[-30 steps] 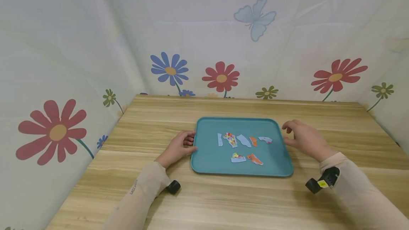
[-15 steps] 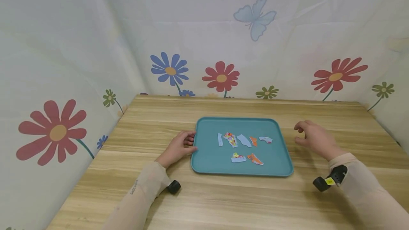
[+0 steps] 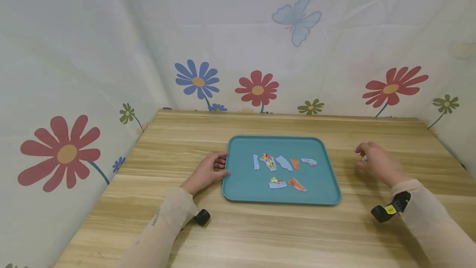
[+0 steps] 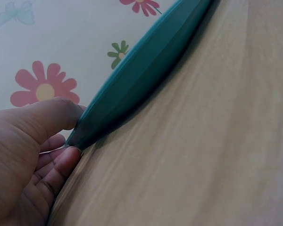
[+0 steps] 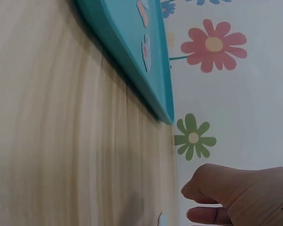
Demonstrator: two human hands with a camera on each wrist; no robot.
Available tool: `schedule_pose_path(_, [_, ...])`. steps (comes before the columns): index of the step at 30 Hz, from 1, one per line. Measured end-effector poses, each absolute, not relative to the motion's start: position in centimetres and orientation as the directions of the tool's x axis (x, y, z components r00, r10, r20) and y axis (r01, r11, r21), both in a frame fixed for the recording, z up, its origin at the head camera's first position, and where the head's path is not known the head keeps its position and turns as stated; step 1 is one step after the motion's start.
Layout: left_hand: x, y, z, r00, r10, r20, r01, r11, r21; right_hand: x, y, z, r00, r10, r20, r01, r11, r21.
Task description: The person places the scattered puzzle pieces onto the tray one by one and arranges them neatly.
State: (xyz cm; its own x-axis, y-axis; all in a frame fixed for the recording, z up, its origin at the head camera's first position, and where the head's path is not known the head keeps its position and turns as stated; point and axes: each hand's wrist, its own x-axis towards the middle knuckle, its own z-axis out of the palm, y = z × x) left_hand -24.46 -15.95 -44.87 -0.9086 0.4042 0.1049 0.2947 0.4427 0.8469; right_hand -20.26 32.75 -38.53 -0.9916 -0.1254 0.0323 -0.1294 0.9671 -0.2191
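Note:
My left hand [image 3: 206, 172] grips the left rim of a teal tray [image 3: 241, 189]. In the left wrist view, the thumb is against the tray's rim [image 4: 137, 70] and the other fingers curl below it. My right hand [image 3: 381, 163] is over the table right of the tray, its fingers bent above a small patterned paper scrap [image 3: 364, 159], partly hidden by them. In the right wrist view, a gap shows between thumb and finger, and a scrap [image 5: 162, 219] peeks in at the bottom edge. Several torn paper pieces, including a multicoloured one [image 3: 268, 162] and an orange one [image 3: 296, 184], lie on the tray.
The wooden table [image 3: 282, 235] extends around the tray on all sides. A white cloth backdrop [image 3: 230, 32] printed with flowers and a butterfly stands behind the table and along its left and right.
My right hand has moved right, away from the tray's right edge, and a paper scrap now shows at its fingertips. The left hand, the tray and the pieces on it stay put.

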Motion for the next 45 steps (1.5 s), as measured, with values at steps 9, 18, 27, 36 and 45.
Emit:
schedule_pose_path(9, [-24.5, -16.1, -44.9, -0.907, 0.406, 0.114, 0.303, 0.44, 0.845, -21.0, 34.0, -39.3, -0.996, -0.089, 0.004, -0.088, 0.971, -0.222])
schedule_pose_path(18, [-24.3, -15.6, -44.6, -0.912, 0.397, 0.103, 0.294, 0.457, 0.84, -21.7, 35.1, -39.7, -0.997, -0.075, -0.019, -0.069, 0.975, -0.213])
schedule_pose_path(27, [-22.3, -15.2, -41.5, -0.902, 0.421, 0.094, 0.298, 0.45, 0.842, -21.9, 35.4, -40.2, -0.998, -0.054, -0.041, -0.045, 0.978, -0.204])
schedule_pose_path(36, [-22.3, -15.3, -41.7, -0.903, 0.417, 0.101, 0.299, 0.442, 0.846, -22.1, 35.7, -40.1, -0.997, -0.037, -0.062, -0.024, 0.978, -0.209])
schedule_pose_path(45, [-22.3, -15.2, -41.7, -0.903, 0.418, 0.1, 0.297, 0.44, 0.848, -22.3, 35.8, -40.0, -0.996, -0.04, -0.084, -0.022, 0.977, -0.211])
